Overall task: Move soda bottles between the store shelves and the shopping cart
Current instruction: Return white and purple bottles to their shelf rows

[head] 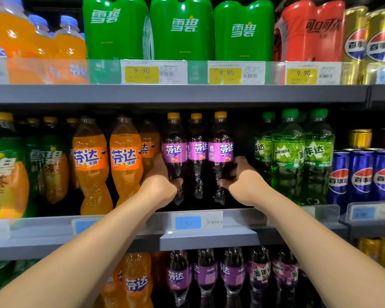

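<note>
Three dark grape soda bottles with purple labels and yellow caps stand upright in a row on the middle shelf [231, 215]. My left hand [159, 185] is wrapped around the lower body of the left grape bottle [175, 150]. My right hand [245, 183] grips the lower body of the right grape bottle [221, 150]. The middle grape bottle [197, 152] stands between them, untouched. Both forearms reach up from below. No shopping cart is in view.
Orange soda bottles [125, 161] stand just left of my left hand, green soda bottles [289, 156] right of my right hand, blue cans [362, 174] beyond. Green multipacks [181, 30] fill the upper shelf. More grape and orange bottles [206, 274] sit on the shelf below.
</note>
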{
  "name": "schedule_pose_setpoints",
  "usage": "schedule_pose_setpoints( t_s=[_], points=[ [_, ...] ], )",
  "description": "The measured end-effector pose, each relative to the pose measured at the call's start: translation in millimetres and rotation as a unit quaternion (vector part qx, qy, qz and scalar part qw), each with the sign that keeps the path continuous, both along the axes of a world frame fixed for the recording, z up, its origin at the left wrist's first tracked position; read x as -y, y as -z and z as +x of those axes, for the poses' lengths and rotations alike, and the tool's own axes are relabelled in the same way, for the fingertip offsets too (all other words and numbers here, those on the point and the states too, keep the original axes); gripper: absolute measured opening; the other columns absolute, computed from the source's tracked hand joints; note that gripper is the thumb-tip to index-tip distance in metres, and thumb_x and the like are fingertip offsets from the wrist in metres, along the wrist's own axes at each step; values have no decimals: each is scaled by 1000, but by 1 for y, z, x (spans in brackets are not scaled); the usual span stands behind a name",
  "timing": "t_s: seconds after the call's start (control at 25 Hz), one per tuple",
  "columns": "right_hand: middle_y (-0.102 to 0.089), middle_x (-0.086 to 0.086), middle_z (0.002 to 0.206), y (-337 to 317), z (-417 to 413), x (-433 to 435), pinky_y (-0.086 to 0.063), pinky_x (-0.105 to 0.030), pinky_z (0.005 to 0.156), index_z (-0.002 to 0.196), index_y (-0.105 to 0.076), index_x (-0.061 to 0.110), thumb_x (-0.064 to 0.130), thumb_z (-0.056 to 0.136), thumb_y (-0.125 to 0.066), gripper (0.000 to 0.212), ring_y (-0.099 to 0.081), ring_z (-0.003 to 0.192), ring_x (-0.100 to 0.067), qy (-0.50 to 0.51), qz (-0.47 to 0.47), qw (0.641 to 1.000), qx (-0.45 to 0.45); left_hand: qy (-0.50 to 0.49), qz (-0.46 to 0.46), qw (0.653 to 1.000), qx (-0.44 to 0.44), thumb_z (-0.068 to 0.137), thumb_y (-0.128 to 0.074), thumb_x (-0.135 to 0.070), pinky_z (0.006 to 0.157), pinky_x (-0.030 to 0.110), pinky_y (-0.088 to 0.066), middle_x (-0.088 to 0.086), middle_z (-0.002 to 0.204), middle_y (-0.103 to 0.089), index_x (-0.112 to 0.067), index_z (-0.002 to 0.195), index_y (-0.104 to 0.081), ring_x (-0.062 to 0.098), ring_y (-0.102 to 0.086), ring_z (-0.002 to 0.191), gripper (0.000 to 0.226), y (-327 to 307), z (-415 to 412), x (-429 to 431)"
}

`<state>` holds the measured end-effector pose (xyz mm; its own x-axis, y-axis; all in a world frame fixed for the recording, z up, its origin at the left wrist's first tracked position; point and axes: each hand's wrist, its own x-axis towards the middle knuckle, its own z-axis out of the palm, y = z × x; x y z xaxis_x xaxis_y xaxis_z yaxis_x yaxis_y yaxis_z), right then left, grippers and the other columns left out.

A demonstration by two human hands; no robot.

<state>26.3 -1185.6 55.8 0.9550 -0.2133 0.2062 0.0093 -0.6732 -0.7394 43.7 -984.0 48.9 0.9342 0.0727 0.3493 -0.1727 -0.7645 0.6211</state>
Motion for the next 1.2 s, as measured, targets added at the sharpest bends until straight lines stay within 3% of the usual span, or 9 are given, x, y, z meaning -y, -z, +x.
schedule_pose_setpoints(
  t_s=[0.12, 0.2, 0.36, 0.6, 0.68, 0.88, 0.96, 1.08, 1.2],
  points=[
    [-47, -14, 150, 5, -11, 3, -44, -46, 109, 154, -19, 13, 22, 94, -72, 80, -52, 131, -33, -13, -30, 999, 28, -2, 17, 1000, -22, 99, -58, -40, 68, 25, -46, 3, 81, -55, -13, 94, -51, 27, -62, 85, 29, 6, -6, -4],
    [-45, -14, 152, 7, -16, 6, -46, -41, 103, 154, -18, 12, 24, 95, -70, 80, -52, 130, -33, -6, -44, 998, 38, -17, 25, 1000, -5, 99, -60, -39, 49, 16, -35, -1, 69, -46, -13, 98, -46, 17, -52, 61, 30, 10, -11, -5],
    [-43, -14, 149, 8, -22, 8, -42, -29, 84, 158, -11, 12, 22, 102, -59, 75, -51, 124, -30, 20, -34, 999, 22, -10, 8, 1000, 28, 100, -60, -24, 47, 15, -32, -1, 69, -44, -9, 93, -51, 14, -47, 58, 19, 13, -21, -5],
    [-39, 6, 82, 10, -29, 13, -32, -12, 43, 154, -25, 4, 9, 104, -51, 56, -40, 69, -11, 46, -138, 989, 24, -21, 1, 998, 51, 100, -58, -22, 49, 15, -32, -2, 78, -48, -11, 103, -49, 12, -46, 63, 15, 14, -27, -1],
    [-39, 9, 75, 10, -34, 16, -32, -11, 37, 155, -26, 5, 11, 104, -53, 58, -39, 61, -6, 54, -132, 989, 31, -27, -5, 998, 56, 100, -60, -22, 49, 15, -33, 2, 86, -54, -8, 110, -50, 13, -47, 63, 20, 14, -27, -3],
    [-63, -8, 123, 12, -45, 16, -43, -23, 65, 156, -26, 15, 30, 93, -73, 81, -52, 71, -12, 63, -40, 992, 104, -38, -28, 995, 90, 96, -67, -26, 47, 14, -34, -5, 75, -52, -10, 110, -54, 12, -54, 63, 25, 17, -30, -6],
    [-63, 0, 116, 15, -48, 14, -42, -17, 66, 155, -29, 15, 31, 92, -74, 79, -54, 71, -9, 64, -27, 989, 127, -33, -34, 992, 116, 94, -69, -27, 47, 11, -34, -8, 76, -52, -15, 107, -51, 10, -55, 63, 25, 19, -33, -7],
    [-59, 4, 84, 25, -57, 9, -37, -9, 43, 138, -42, 7, 24, 94, -71, 56, -53, 58, -8, 81, -46, 983, 161, -8, -36, 983, 177, 92, -72, -27, 57, 10, -39, -9, 89, -56, -15, 119, -48, 6, -56, 74, 38, 23, -43, -7],
    [-65, -6, 121, 39, -69, 0, -44, -14, 89, 146, -43, 8, 18, 95, -68, 57, -62, 108, -20, 95, -103, 948, 285, 16, -10, 955, 297, 88, -76, -22, 93, 20, -38, -3, 119, -55, -10, 138, -48, 13, -48, 112, 59, 36, -51, -7]
  ],
)
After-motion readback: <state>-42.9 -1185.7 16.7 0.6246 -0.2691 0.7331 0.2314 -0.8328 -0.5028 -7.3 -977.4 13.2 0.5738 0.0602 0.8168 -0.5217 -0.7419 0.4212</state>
